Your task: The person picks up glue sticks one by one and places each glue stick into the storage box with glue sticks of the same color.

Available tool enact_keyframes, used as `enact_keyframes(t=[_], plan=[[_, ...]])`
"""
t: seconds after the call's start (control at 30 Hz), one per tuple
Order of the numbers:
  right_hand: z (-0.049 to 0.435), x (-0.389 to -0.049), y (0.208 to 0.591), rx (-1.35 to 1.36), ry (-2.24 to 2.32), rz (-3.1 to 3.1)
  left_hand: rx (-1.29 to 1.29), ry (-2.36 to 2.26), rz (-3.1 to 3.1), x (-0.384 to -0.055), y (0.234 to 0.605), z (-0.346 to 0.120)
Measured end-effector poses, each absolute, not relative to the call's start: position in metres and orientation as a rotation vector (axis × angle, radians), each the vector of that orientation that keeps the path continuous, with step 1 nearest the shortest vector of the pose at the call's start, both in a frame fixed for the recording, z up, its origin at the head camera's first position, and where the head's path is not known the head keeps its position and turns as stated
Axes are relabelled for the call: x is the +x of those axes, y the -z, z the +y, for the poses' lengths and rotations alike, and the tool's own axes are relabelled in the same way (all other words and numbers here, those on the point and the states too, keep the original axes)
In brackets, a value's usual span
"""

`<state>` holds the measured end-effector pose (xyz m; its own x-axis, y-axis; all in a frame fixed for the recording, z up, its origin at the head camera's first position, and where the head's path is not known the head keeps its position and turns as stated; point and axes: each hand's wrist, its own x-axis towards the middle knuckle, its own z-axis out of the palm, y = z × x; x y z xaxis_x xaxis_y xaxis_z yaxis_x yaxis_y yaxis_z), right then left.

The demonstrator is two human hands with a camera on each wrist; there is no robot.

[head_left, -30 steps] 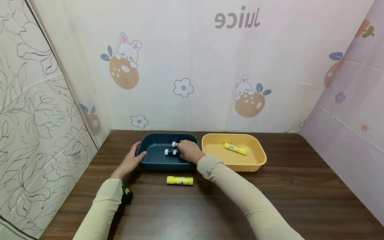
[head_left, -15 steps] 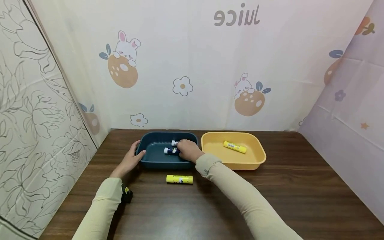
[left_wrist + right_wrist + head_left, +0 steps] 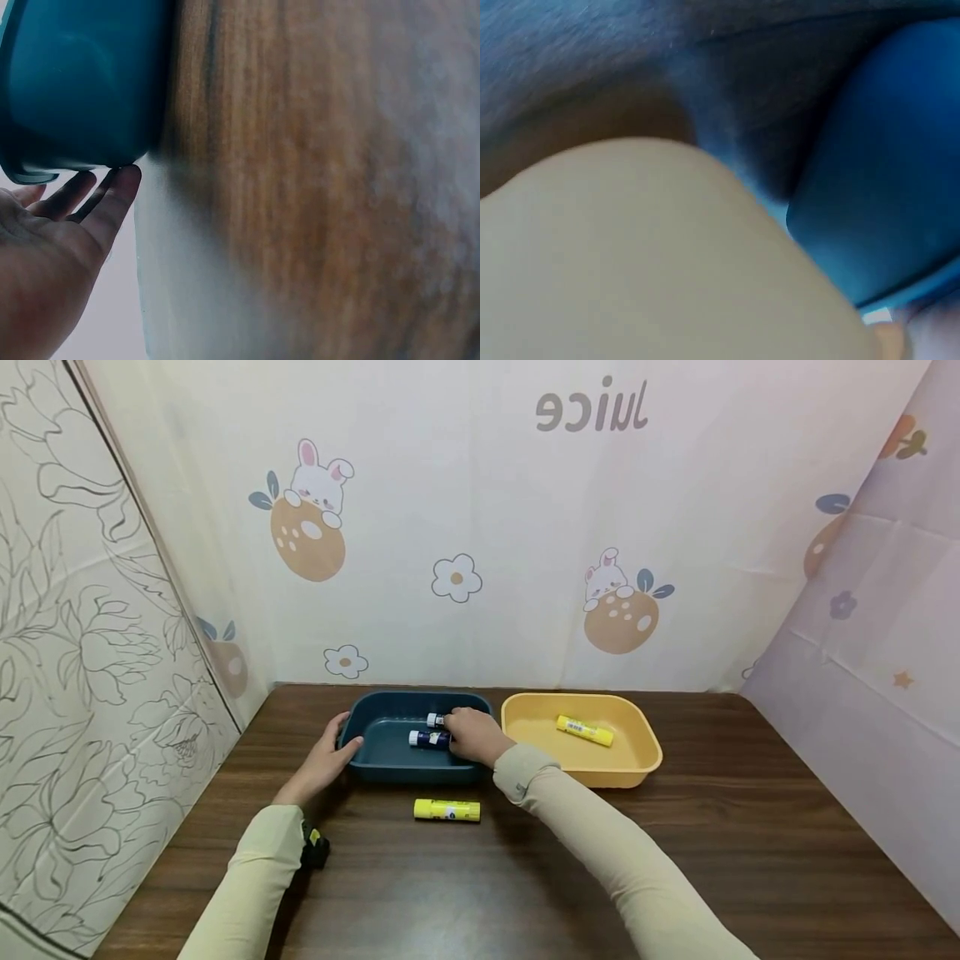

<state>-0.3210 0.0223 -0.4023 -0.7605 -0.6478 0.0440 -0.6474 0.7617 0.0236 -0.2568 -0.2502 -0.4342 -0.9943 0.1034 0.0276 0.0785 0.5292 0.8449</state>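
My left hand [image 3: 321,766] holds the left end of the dark blue tray [image 3: 412,773], thumb at the rim and fingers along the outer wall. In the left wrist view, its fingertips [image 3: 124,184] touch that wall. My right hand [image 3: 477,737] reaches over the tray's right part, its fingers curled down at a dark blue glue stick [image 3: 437,721] with a white cap. A second dark blue glue stick [image 3: 429,740] lies just in front, its right end hidden by the hand. The right wrist view shows mostly sleeve and tray wall; the right fingertips are hidden.
A yellow glue stick [image 3: 447,810] lies on the brown table [image 3: 465,893] in front of the blue tray. To the right stands a yellow tray [image 3: 622,777] holding another yellow glue stick [image 3: 585,730]. A patterned curtain [image 3: 465,510] rises behind the table.
Both hands keep their places at the blue tray, and the glue sticks stay where they were. Only the head view shifts slightly.
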Motion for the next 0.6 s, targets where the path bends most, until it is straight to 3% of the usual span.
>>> enact_keyframes(t=[0.6], plan=[[0.055,-0.294,0.357,1.149,-0.156,-2.85,0.154,-1.486,2.734,-0.256,0.434,-0.25]])
